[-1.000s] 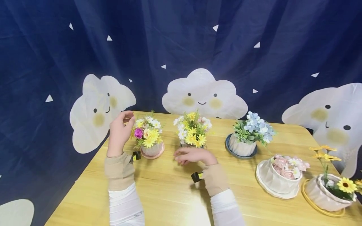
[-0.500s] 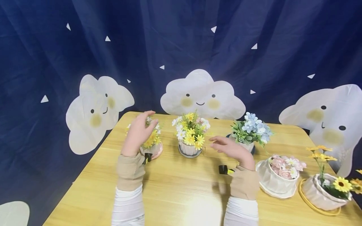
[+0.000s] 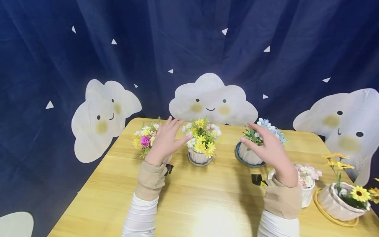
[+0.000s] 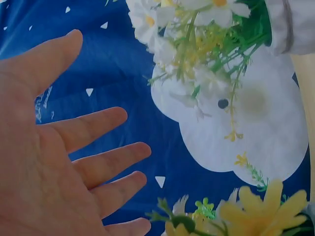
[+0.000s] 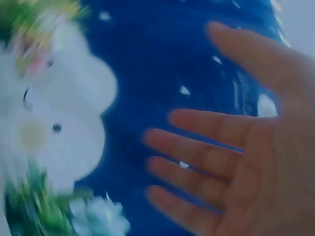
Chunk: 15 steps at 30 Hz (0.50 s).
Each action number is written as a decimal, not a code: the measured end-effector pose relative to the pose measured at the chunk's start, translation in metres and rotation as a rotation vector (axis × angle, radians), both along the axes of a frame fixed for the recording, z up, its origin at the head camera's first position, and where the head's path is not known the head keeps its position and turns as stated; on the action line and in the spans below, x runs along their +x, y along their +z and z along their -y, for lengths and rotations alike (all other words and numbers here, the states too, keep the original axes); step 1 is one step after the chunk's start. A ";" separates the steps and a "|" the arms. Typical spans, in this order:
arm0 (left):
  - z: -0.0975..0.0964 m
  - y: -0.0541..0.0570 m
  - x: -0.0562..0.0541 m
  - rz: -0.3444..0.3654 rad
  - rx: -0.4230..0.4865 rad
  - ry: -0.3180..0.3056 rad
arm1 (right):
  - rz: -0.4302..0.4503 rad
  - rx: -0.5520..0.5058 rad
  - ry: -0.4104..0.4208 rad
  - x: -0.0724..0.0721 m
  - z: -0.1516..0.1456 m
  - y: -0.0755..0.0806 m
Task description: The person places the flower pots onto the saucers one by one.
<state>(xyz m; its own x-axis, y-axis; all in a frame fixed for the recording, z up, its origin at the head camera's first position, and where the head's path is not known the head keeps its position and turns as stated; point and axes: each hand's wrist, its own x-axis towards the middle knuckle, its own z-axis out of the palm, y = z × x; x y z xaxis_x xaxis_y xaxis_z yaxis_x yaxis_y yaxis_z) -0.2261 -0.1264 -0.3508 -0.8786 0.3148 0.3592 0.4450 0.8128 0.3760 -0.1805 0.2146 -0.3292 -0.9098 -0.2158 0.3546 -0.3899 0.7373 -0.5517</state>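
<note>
My left hand (image 3: 167,141) is raised with fingers spread, between a mixed bouquet with a purple rose (image 3: 144,141) and the middle pot (image 3: 199,157) of yellow and white daisies. It hides most of the bouquet's pot. In the left wrist view its palm (image 4: 44,147) holds nothing, with daisies (image 4: 216,14) to the right. My right hand (image 3: 275,153), thumb and fingers apart, is in front of the blue flowers (image 3: 276,133), whose white pot (image 3: 248,154) sits on a dark blue saucer (image 3: 240,158). In the blurred right wrist view this palm (image 5: 266,162) is bare too.
On the right of the wooden table (image 3: 183,200), a white pot of pink flowers (image 3: 309,176) is partly hidden by my right forearm. Beyond it, a pot with sunflowers (image 3: 360,193) stands on a yellow saucer (image 3: 328,215). A dark blue cloud-print curtain (image 3: 189,39) hangs behind.
My left hand has moved right, from left of the purple-rose bouquet to its right side. My right hand has moved right, from the middle daisy pot to the blue flowers, and its fingers have spread.
</note>
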 end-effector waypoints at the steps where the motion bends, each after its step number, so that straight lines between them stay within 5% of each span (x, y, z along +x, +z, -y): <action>1: -0.002 -0.001 0.000 0.006 -0.002 -0.010 | -0.036 0.031 -0.016 0.000 -0.004 0.001; 6: -0.008 -0.002 0.001 0.027 -0.048 -0.025 | -0.069 0.162 -0.095 0.004 -0.028 -0.002; 15: -0.021 -0.009 0.003 0.016 -0.227 0.095 | 0.162 0.313 -0.212 0.018 -0.056 -0.005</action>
